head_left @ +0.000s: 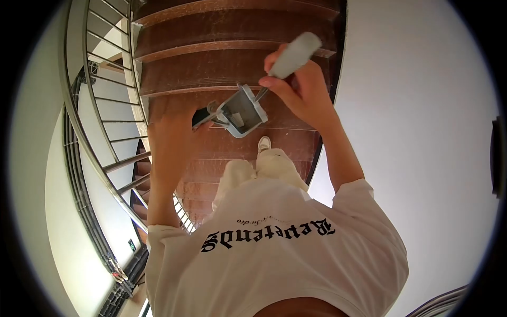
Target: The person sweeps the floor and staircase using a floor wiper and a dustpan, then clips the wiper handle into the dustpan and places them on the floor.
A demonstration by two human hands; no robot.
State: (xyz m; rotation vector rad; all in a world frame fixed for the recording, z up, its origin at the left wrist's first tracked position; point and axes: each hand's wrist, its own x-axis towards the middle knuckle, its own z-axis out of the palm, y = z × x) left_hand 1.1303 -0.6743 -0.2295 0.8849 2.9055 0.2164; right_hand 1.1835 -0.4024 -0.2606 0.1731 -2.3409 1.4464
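My left hand [177,120] is partly blurred, its fingers closed round the dark handle of a small grey dustpan [256,108]. The pan is box-like with raised walls, and a pale scrap [238,119] lies inside it. My right hand [300,87] grips a light-grey tool [296,55] with a thick, blurred upper part. From that tool a thin dark shaft runs down to the pan's right rim; its lower end is hidden, so I cannot tell its exact kind. Both hands are held out over brown stair treads [195,74].
Curved metal railings [113,121] line the stairs on the left, with dark pipes [79,174] on the wall beyond. A white wall [412,121] borders the right. My white shoe [264,142] stands on a tread below the dustpan, and more steps rise ahead.
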